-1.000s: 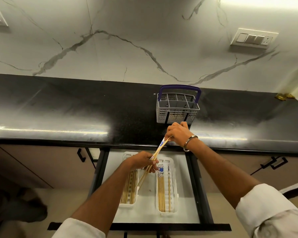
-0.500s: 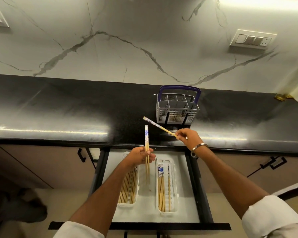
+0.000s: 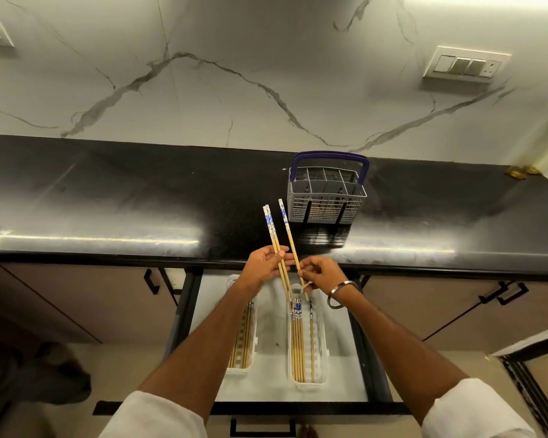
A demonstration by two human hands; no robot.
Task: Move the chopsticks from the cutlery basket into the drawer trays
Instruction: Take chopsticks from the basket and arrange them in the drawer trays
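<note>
My left hand (image 3: 263, 263) grips a pair of bamboo chopsticks (image 3: 272, 235) with blue-and-white tops, held nearly upright over the drawer. My right hand (image 3: 321, 273) pinches a single chopstick (image 3: 288, 232) of the same kind beside them. The grey cutlery basket (image 3: 326, 197) with a blue handle stands on the black counter behind my hands. Below, the open drawer holds two white trays: the left tray (image 3: 239, 369) and the right tray (image 3: 321, 352) each contain several chopsticks lying lengthwise.
The black counter (image 3: 108, 197) runs along a marble wall with a switch plate (image 3: 465, 66) at the right. Closed cabinet doors with black handles (image 3: 151, 281) flank the drawer. The drawer's black front rail (image 3: 266, 407) lies near my forearms.
My right hand swung its chopstick from pointing left to nearly upright and came closer to my left hand. The left hand's pair tilted slightly left and rose.
</note>
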